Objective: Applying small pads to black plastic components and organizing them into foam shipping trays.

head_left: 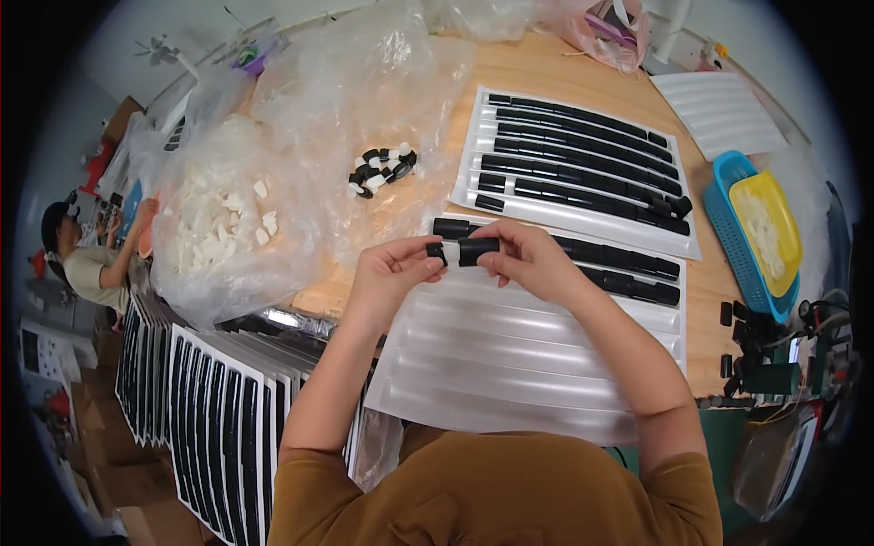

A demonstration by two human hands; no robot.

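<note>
My left hand (391, 268) pinches a short black piece (435, 248), with a white part (452, 255) at its inner end. My right hand (530, 259) has its fingers closed on a black cylindrical tube (479, 251). The tube is in line with the white part; whether they are joined I cannot tell. Both hands are above a white ridged tray (510, 355), whose far grooves hold rows of black tubes (628, 261). Past it lies a second white tray (583, 223), with several rows of black tubes (583, 150).
At left, a clear plastic bag (300, 164) holds white pieces (223, 209). Small black and white parts (382, 170) lie beyond my left hand. A blue basket (728, 200) with a yellow tray (765, 196) stands right. Filled trays (214, 419) stand lower left; another person (100, 259) sits far left.
</note>
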